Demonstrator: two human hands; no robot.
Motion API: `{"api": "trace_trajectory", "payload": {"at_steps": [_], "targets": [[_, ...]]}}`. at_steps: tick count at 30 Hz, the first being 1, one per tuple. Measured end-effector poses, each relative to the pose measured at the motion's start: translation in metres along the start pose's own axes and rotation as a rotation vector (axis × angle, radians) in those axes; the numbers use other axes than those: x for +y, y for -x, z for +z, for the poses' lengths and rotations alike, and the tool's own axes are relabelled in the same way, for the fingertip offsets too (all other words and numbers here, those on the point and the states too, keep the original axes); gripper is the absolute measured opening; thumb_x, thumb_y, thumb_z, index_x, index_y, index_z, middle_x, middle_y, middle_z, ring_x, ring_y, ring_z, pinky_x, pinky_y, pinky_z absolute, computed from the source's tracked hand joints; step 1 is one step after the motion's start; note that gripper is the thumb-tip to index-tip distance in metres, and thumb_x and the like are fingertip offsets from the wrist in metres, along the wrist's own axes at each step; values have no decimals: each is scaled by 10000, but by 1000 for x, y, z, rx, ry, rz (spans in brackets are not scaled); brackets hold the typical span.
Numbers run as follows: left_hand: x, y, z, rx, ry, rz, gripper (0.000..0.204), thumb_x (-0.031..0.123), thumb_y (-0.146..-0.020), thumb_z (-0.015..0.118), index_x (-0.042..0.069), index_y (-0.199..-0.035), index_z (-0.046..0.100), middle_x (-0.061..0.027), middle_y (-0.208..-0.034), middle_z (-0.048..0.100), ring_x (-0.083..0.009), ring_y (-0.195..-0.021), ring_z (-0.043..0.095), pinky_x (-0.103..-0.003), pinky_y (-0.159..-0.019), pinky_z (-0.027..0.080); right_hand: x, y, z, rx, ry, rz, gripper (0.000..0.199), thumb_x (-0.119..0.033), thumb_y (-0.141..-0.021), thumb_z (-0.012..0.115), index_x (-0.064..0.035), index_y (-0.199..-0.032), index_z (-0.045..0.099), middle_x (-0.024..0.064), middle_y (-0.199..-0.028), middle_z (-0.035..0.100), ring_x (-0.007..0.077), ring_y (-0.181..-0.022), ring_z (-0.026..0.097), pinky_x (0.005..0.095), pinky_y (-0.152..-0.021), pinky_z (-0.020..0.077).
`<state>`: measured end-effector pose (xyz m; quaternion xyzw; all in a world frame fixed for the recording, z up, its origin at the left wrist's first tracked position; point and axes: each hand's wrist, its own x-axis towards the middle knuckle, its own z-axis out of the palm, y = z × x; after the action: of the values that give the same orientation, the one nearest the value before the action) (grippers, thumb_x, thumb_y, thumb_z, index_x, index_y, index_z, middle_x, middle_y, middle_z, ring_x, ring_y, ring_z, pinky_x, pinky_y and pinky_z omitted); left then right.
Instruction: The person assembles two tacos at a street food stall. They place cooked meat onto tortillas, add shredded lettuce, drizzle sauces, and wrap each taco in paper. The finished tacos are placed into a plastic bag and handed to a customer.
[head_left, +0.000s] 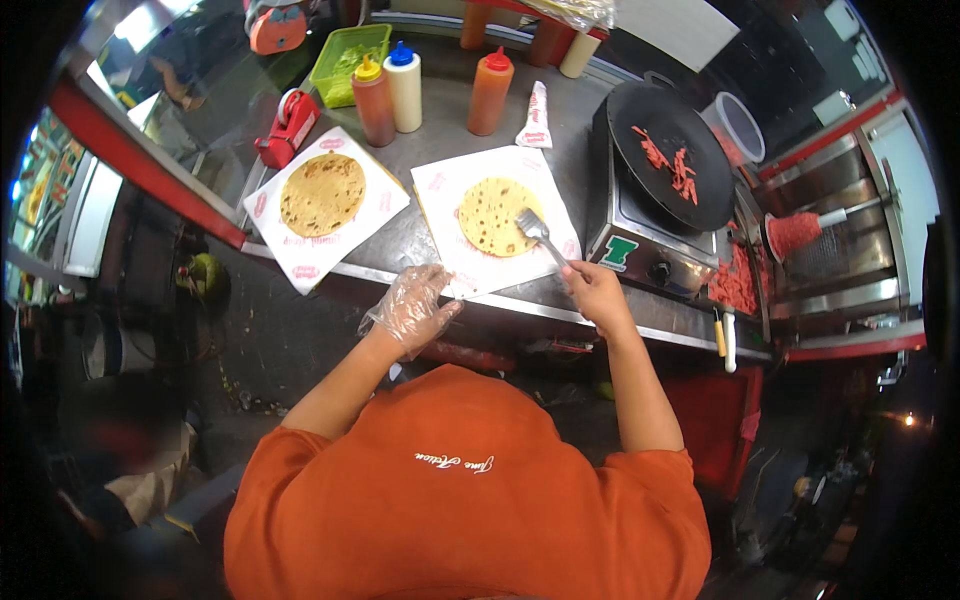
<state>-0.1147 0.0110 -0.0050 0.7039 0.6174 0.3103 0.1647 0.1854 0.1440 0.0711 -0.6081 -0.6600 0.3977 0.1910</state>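
At metal ctr (442,115), R hand (600,300) pinches fork (541,234) over flatbread (488,218), gloved L hand (412,308) half-spread nr paper (548,190).

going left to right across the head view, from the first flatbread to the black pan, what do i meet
first flatbread, gloved left hand, second flatbread, fork, right hand, black pan
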Motion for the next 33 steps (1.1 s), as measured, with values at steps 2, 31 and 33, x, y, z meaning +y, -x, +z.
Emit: {"api": "trace_trajectory", "payload": {"at_steps": [2, 31, 33], "targets": [[-7, -4, -3, -72, -9, -8, 477, 302, -892, 767, 66, -1297, 677, -225, -1331, 631, -417, -1211, 589, -503, -1074, 459, 9, 13, 12, 358, 457, -213, 408, -229, -1000, 667, 46, -1301, 659, 196, -1030, 737, 319, -894, 703, 405, -762, 568], [64, 25, 38, -604, 573, -219, 624, 562, -1084, 414, 65, -1387, 640, -176, -1311, 704, -349, -1216, 663, -422, -1040, 504, -28, -84, -320, 455, 1009, -588, 364, -251, -847, 800, -73, -1159, 743, 136, -934, 703, 359, -887, 711, 462, -785, 552], [70, 22, 43, -627, 564, -239, 624, 562, -1089, 388, 79, -1400, 631, -180, -1316, 699, -364, -1222, 656, -431, -1043, 501, -36, -68, -325, 397, 1104, -582, 357, -231, -817, 816, -71, -1127, 740, 138, -958, 694, 366, -907, 705, 473, -794, 555]]}}
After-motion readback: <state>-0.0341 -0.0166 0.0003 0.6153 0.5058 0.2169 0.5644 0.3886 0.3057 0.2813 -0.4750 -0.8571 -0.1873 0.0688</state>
